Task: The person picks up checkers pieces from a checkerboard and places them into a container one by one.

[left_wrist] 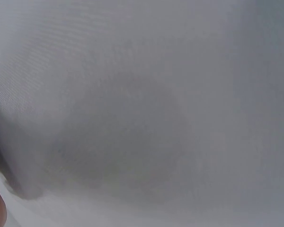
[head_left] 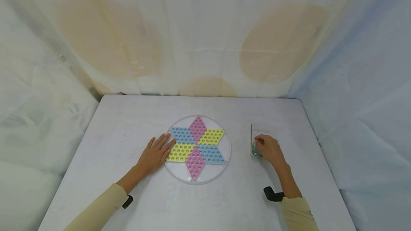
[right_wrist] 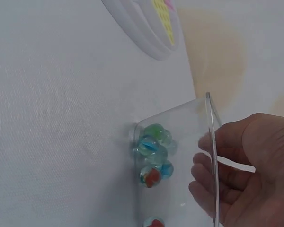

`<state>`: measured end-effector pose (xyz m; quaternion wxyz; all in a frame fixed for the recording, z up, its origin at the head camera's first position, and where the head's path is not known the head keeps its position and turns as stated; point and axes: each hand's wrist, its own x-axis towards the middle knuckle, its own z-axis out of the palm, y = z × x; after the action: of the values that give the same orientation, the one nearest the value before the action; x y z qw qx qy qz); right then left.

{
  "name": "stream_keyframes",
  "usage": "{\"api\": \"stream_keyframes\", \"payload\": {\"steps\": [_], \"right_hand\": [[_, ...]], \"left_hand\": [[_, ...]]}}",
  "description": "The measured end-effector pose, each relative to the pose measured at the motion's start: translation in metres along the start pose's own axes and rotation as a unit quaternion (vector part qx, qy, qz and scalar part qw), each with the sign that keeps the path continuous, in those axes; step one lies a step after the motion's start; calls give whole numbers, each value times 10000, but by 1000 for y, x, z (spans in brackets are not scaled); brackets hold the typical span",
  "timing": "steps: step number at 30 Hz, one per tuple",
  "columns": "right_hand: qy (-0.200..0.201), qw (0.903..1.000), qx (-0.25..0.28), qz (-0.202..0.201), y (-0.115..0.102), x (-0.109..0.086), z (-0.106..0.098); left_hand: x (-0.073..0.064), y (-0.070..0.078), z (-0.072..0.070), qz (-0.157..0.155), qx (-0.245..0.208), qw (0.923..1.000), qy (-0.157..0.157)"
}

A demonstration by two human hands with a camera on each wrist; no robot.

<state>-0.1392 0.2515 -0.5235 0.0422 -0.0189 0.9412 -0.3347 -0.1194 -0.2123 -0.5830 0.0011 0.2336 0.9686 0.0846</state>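
Note:
My left hand rests with spread fingers on the left edge of a round Chinese checkers board. The board lies flat and bears a star of pink, blue and yellow points with rows of holes. To its right stands a clear plastic box. Several glass marbles, with green, blue and red swirls, lie at its bottom. From above, my right hand dips loosely bent fingers past the rim into the box. Nothing shows between its thumb and fingers. The left wrist view shows mostly blurred white surface and a bit of skin.
A white-covered table carries the board and the box. Pale cloth walls close in the back and both sides. A black strap piece juts from my right wrist.

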Motion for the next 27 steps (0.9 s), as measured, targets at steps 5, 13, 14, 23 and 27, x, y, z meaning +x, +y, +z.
{"api": "stream_keyframes", "payload": {"steps": [5,13,14,23,27], "right_hand": [[232,9994,-64,-256,-5,-3,-8],[632,9955,-95,-701,-6,-5,-15],[688,9945,-130,-781,-6,-5,-16],[723,9906,-521,-1035,-15,-2,-31],[878,9850,-817,-1238,-15,0,-35]], "left_hand": [[0,0,-2,14,-50,10000,4],[-1,0,-4,142,-124,9997,-157],[0,-1,-4,137,-162,9996,-177],[6,1,-16,101,-278,9994,-158],[15,5,-27,-131,-433,9989,-145]]}}
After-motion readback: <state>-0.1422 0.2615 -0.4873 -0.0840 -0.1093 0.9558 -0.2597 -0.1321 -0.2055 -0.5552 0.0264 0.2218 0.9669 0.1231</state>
